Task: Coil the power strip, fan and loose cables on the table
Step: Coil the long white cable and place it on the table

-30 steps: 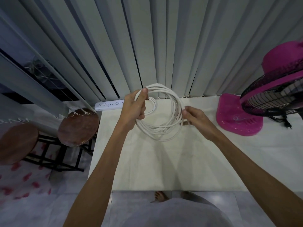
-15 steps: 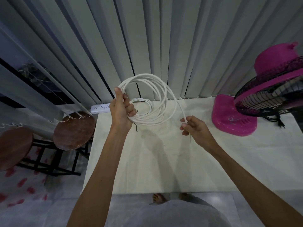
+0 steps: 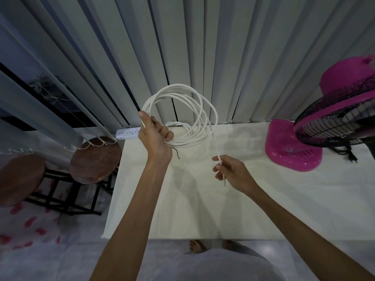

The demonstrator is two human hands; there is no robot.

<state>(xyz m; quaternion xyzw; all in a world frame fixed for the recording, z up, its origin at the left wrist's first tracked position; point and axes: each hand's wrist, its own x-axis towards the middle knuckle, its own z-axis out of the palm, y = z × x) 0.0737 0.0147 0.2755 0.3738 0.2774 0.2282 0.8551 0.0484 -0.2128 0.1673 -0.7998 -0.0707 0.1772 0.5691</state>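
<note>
My left hand (image 3: 155, 136) grips a white cable coil (image 3: 188, 102) of several loops, held upright above the back of the white table (image 3: 182, 199). The cable's free end runs down from the coil's right side to my right hand (image 3: 231, 171), which pinches it near its tip. A short dark wire end pokes out below my left hand. The white power strip (image 3: 127, 133) lies at the table's back left corner, partly behind my left hand. The pink fan (image 3: 332, 118) stands at the right, its black cord and plug (image 3: 352, 156) on the table beside its base.
Vertical blinds (image 3: 203, 47) hang right behind the table. Two round brown stools (image 3: 95, 159) stand to the left of the table on a floor with red spots. My feet show below the table's near edge.
My right hand let go of the coil's side, moved down and right, and now holds the cable's loose end. My left hand raised the coil and shifted left.
</note>
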